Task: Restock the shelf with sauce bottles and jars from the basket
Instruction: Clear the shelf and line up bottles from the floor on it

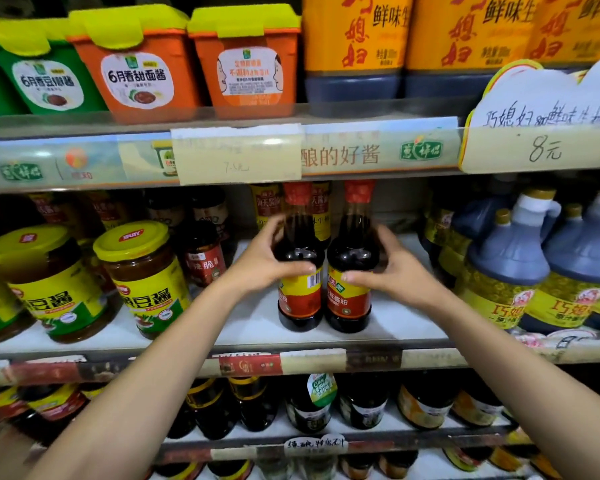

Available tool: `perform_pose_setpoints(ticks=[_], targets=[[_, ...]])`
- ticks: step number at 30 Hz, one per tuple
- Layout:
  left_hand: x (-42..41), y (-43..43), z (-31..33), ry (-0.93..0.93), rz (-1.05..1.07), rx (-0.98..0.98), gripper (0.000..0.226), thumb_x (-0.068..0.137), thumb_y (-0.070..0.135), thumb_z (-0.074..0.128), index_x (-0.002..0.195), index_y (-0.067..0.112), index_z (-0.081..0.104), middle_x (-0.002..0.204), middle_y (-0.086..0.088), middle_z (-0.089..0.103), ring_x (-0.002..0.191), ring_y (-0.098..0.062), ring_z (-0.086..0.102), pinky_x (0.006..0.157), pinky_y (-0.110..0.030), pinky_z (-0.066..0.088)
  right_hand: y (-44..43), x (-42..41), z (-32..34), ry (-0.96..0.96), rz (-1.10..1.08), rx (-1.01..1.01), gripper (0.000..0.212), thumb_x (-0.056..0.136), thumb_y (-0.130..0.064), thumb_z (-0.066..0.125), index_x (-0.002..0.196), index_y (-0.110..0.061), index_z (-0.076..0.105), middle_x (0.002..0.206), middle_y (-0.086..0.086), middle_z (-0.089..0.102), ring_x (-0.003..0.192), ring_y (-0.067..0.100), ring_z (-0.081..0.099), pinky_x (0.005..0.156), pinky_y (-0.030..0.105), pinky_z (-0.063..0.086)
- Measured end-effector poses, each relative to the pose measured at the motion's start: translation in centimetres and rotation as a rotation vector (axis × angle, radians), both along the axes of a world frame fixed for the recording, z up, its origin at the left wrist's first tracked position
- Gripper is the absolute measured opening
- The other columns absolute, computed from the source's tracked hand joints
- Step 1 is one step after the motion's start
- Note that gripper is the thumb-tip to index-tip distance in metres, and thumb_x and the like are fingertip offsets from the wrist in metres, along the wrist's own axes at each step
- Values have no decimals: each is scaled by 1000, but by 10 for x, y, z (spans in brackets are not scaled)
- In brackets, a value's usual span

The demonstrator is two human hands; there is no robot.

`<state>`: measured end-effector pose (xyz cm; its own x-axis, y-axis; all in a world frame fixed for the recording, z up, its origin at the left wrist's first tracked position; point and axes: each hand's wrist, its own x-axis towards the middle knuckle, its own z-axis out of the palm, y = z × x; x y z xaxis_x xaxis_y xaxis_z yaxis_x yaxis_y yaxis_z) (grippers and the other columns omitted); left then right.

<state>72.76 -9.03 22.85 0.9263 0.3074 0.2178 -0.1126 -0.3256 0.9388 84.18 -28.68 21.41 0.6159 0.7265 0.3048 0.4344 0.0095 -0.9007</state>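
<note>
Two dark soy sauce bottles with red caps and red-and-yellow labels stand upright side by side on the middle shelf (pixel 250 323). My left hand (pixel 262 261) is wrapped around the left bottle (pixel 300 299) at its shoulder. My right hand (pixel 392 268) grips the right bottle (pixel 349 303) the same way. Both bottle bases rest on the white shelf board. The basket is out of view.
Yellow-lidded bean paste jars (pixel 146 275) stand left of the bottles, a chilli jar (pixel 205 258) behind them. Large soy jugs (pixel 510 268) stand to the right. Tubs (pixel 139 60) and jugs fill the upper shelf; dark bottles (pixel 312 407) line the lower shelf.
</note>
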Motion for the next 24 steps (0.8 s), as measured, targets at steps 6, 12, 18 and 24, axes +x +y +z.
perform_pose_setpoints(ticks=[6, 12, 18, 24], targets=[[-8, 6, -45, 167, -173, 94, 96, 60, -8, 79, 131, 27, 25, 118, 17, 48, 100, 15, 54, 77, -7, 46, 5, -12, -41, 11, -51, 9, 122, 40, -48, 87, 137, -41, 13, 126, -30, 45, 116, -12, 47, 91, 9, 43], [-7, 10, -66, 133, -65, 75, 78, 58, -1, 82, 113, 37, 42, 109, 14, 58, 93, 13, 59, 72, -6, 46, 8, -8, -56, -20, -233, -70, 97, 44, -38, 89, 120, -43, 30, 101, -28, 55, 92, -19, 53, 72, 6, 45], [-8, -2, -80, 102, 102, 89, 69, 58, 19, 86, 103, 45, 40, 103, 23, 57, 95, 6, 56, 74, -11, 44, -1, 2, -57, 77, -133, -87, 77, 56, -20, 87, 115, -34, 40, 106, -17, 60, 94, -7, 60, 79, 14, 49], [-6, -8, -81, 90, 260, 208, 71, 49, 38, 87, 108, 29, 47, 108, 3, 60, 97, -13, 58, 82, -31, 48, -16, 19, -40, 181, 76, -167, 65, 53, -15, 82, 110, -25, 53, 105, -4, 68, 96, 8, 66, 76, 15, 52]])
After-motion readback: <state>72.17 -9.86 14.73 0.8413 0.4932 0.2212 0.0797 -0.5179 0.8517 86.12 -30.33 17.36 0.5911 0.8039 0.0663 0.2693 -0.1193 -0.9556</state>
